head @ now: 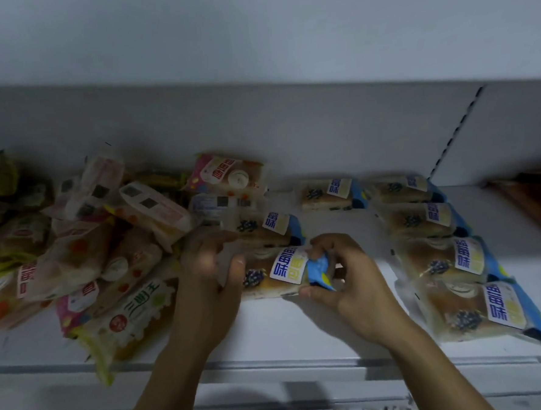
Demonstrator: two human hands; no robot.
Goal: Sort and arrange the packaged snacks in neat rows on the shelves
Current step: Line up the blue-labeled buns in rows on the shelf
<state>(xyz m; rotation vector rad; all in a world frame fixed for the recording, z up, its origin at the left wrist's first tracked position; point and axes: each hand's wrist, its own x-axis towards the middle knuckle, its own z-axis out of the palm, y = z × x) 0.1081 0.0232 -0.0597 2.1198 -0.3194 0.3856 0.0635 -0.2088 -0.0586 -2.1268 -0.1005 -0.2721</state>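
White metal shelf, grey back panel, dim light; two hands on one blueberry bread pack.

Shelf surface: a column of four blueberry packs lies at right, running back to front; a second column at centre has two packs behind the held one. Unsorted heap of pink, orange and yellow-green snack packs covers the left side, overlapping. Left hand grips the held pack's left end, thumb on top. Right hand pinches its blue right end, fingers curled. Pack rests on the shelf, near the front edge.
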